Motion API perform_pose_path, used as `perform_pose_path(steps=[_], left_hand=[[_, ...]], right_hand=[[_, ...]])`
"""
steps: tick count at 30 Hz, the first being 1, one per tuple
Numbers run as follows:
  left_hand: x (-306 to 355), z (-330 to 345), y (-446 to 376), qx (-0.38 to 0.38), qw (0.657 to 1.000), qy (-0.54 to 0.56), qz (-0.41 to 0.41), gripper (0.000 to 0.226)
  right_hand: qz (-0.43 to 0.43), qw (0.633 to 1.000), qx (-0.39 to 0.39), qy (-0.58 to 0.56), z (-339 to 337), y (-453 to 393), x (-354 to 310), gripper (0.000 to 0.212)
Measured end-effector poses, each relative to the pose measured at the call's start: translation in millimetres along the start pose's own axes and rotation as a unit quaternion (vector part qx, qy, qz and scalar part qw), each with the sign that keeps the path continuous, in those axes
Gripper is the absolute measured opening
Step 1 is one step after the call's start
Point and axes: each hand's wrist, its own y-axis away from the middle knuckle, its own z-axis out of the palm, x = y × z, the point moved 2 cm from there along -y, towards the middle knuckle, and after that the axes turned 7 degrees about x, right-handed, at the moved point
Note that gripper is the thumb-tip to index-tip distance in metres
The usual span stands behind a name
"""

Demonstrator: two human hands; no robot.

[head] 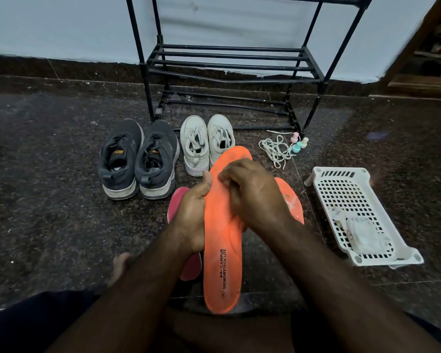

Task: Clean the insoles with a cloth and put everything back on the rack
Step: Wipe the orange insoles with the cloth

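Showing its printed top side, the long orange foam insole point(222, 240) carries black lettering near the heel and looks lightly soiled toward the toe. It is held above the dark speckled stone floor point(49, 200), in front of the person. Its long axis runs almost straight away from the person, heel end near the body, toe end pointing to the black metal shoe rack point(229, 64).

The left hand point(192, 212) grips the insole's left edge, thumb on top and fingers curled behind. The right hand point(252, 192) lies over the middle of the insole with fingers bent; whether it pinches a cloth there cannot be told.

A second orange insole point(290, 200) and a pink insole point(176, 202) lie on the floor beneath the hands.
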Motion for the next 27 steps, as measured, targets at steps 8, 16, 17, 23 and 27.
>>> perform_pose_path(steps=[8,16,17,23,27], left_hand=[[-1,1,-1,-0.01,1.0,-0.024,-0.008,0.074],[1,0,0,0.009,1.0,-0.001,0.005,0.071],[1,0,0,0.003,1.0,-0.009,0.004,0.072],[-2,-1,-1,0.007,1.0,-0.023,-0.016,0.073],[0,1,0,0.029,0.999,0.012,-0.008,0.068]], right_hand=[[0.056,0.996,0.069,0.013,-24,-8,19,0.022],[-0.042,0.999,0.006,-0.014,-1,1,-1,0.019],[-0.032,0.999,0.033,-0.008,-4,-1,5,0.019],[0.044,0.994,0.101,0.002,-9,-1,14,0.02],[-0.006,1.0,0.006,-0.027,4,5,-9,0.015]])
